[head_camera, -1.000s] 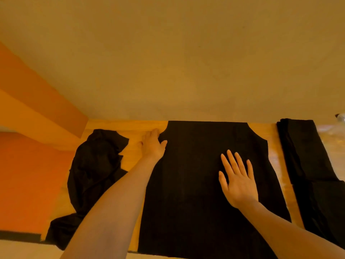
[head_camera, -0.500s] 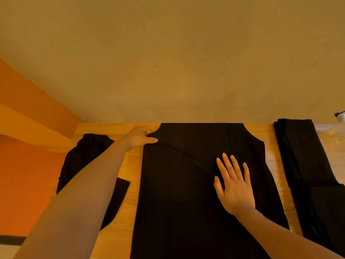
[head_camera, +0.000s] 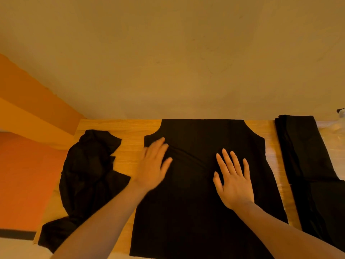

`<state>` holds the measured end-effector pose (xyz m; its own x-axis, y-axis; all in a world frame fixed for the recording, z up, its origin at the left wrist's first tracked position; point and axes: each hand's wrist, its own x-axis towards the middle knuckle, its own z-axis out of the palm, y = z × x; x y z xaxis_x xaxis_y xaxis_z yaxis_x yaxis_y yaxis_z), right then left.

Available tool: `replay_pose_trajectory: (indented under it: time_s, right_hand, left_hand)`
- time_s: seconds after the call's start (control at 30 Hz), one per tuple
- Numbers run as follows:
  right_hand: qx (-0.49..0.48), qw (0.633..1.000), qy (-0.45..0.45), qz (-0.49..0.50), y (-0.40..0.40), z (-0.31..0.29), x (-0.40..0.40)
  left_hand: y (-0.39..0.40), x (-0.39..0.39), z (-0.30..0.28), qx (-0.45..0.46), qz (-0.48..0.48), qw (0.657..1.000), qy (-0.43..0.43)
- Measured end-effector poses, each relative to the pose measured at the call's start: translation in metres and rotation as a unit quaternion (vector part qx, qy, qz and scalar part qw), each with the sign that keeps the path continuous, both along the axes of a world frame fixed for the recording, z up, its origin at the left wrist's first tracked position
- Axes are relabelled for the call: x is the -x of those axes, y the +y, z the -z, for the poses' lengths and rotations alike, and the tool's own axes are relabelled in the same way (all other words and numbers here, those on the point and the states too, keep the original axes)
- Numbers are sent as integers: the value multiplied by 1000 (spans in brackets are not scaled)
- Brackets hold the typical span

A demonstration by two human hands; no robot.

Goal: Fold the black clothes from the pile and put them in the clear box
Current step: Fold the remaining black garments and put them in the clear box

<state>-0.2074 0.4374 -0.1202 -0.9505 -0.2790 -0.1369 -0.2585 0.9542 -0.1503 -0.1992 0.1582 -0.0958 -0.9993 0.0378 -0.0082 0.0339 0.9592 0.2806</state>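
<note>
We see a wooden table [head_camera: 127,157] against a beige wall [head_camera: 168,62]. Our left hand [head_camera: 154,166] and right hand [head_camera: 233,181] lie flat, fingers spread, on the spread black garment [head_camera: 196,212]; its hem is cut off below. A crumpled black pile [head_camera: 87,171] sits left.

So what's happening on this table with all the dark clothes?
A person is laying out a black garment flat on the wooden table. The left hand and the right hand both rest open on it, with a crease running between them. A crumpled black pile lies to the left, and a folded black piece to the right.
</note>
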Motion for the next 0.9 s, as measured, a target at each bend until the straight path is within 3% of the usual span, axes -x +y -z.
replay_pose_trajectory:
  time_s: [0.1, 0.27, 0.47, 0.57, 0.67, 0.73, 0.9]
  right_hand:
    - [-10, 1000, -7, -4, -1, 0, 6]
    - [-12, 1000, -10, -9, -7, -1, 28]
    - [1, 1000, -2, 0, -16, 2, 59]
    - [69, 997, 29, -13, -14, -1, 57]
    - [154, 984, 87, -32, -2, -6, 35]
    - [169, 981, 68, -67, 12, -7, 15]
    - [52, 989, 9, -136, 60, -4, -63]
  left_hand:
    - [14, -26, 20, 48, 44, 997, -44]
    - [-6, 12, 25, 100, 36, 992, -71]
    - [-9, 39, 27, 115, 26, 991, -66]
    - [-6, 31, 22, 115, -1, 993, -27]
    - [-4, -1, 16, 84, 18, 996, 18]
    - [-8, -36, 15, 43, 61, 997, 8]
    - [-27, -127, 14, 45, 192, 980, -37]
